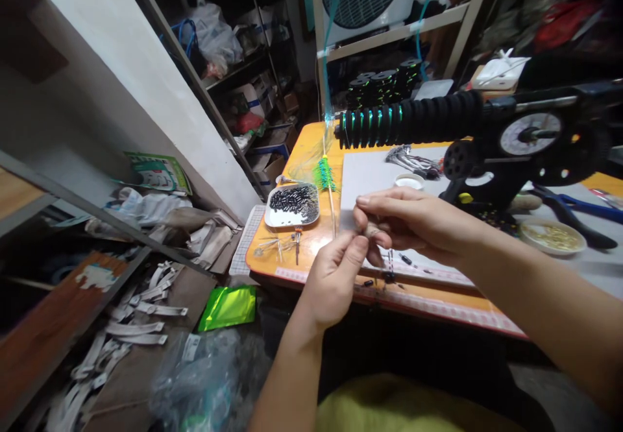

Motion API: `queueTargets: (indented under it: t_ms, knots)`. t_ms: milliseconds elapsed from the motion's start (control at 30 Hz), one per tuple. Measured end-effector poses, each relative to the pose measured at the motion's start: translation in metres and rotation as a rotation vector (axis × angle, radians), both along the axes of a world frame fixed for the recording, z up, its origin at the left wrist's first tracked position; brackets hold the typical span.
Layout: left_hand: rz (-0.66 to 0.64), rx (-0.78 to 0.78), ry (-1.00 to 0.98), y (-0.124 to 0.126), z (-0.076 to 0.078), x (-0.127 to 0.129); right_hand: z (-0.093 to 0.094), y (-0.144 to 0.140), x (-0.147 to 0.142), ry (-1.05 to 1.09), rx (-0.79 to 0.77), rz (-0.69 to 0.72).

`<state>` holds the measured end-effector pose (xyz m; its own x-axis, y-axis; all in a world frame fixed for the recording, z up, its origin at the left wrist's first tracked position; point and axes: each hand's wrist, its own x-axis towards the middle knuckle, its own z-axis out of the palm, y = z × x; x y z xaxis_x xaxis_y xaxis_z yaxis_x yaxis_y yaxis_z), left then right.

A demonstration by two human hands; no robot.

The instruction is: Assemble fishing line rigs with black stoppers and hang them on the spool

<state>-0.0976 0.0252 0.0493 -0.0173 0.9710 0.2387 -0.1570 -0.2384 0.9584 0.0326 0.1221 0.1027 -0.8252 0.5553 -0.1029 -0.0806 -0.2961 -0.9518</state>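
My left hand (333, 281) and my right hand (421, 221) meet over the front of the table, fingertips pinched close together. What they hold is too small and too covered by the fingers to name. Just below the right fingers hangs a thin strand with small dark beads (390, 275). More small black pieces (405, 260) lie near it at the table's front edge. Left of the hands, a white dish (268, 216) contains many black, pellet-like pieces (287, 200). A thin pale rod with a bright green bundle (323, 174) on it lies beyond that dish.
A black machine with a ribbed roller (413, 119) reaches over the yellow table (306, 139) from the right. A round dish of gold-coloured pieces (525, 228) and blue-handled pliers (588, 207) lie to the right. A green packet (228, 307) and plastic bag (195, 373) are lower left.
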Motion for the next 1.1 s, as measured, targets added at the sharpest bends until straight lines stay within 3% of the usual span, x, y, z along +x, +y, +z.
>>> queueTargets:
  t_ms: [133,233,500,700,767,867,1000,1100]
  knots:
    - [-0.199,-0.164,-0.418,-0.009,-0.011,0.011,-0.008,-0.003,0.000,0.005,-0.029,-0.007]
    - [-0.278,-0.256,-0.544,-0.020,-0.019,0.017,-0.013,-0.001,0.003,0.000,-0.044,-0.021]
    - [-0.349,-0.336,-0.673,-0.035,-0.038,0.021,-0.014,0.002,0.008,0.004,-0.063,-0.026]
    - [-0.267,-0.279,-0.597,-0.034,-0.030,0.021,-0.015,0.002,0.009,0.016,-0.043,-0.019]
    - [-0.158,-0.190,-0.482,-0.031,-0.024,0.019,-0.014,0.003,0.011,0.002,0.022,-0.025]
    - [-0.014,-0.066,-0.290,-0.019,-0.016,0.013,-0.009,0.005,0.014,-0.068,0.262,-0.044]
    - [-0.016,-0.058,-0.216,0.002,-0.006,0.004,-0.002,0.008,0.016,-0.188,0.580,-0.045]
    - [-0.015,-0.088,-0.163,0.014,0.000,0.001,-0.001,0.009,0.016,-0.235,0.695,-0.050]
